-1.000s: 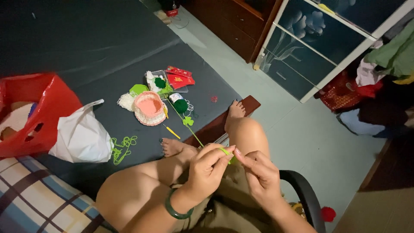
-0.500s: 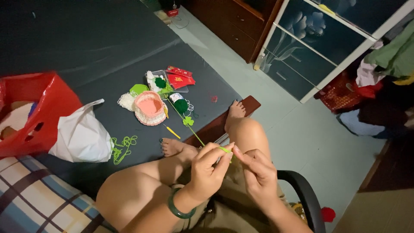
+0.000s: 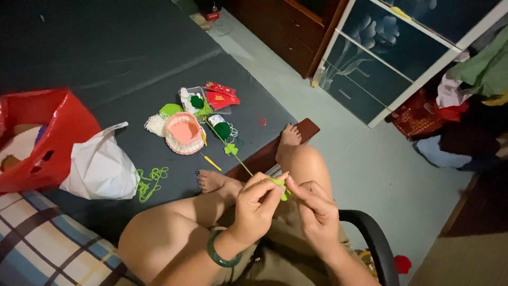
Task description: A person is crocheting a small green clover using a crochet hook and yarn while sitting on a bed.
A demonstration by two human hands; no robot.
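Both hands stay pinched on the small green crochet piece [image 3: 283, 185]: left hand [image 3: 259, 204], right hand [image 3: 312, 204]; only the fingers have shifted slightly.

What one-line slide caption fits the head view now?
Both hands, left hand and right hand, pinch a small green crochet piece above the knees, yarn supplies spread on the dark mat.

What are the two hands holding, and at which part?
Both the left hand and right hand pinch the near end of a thin green stem; its small green leaf hangs free beyond.
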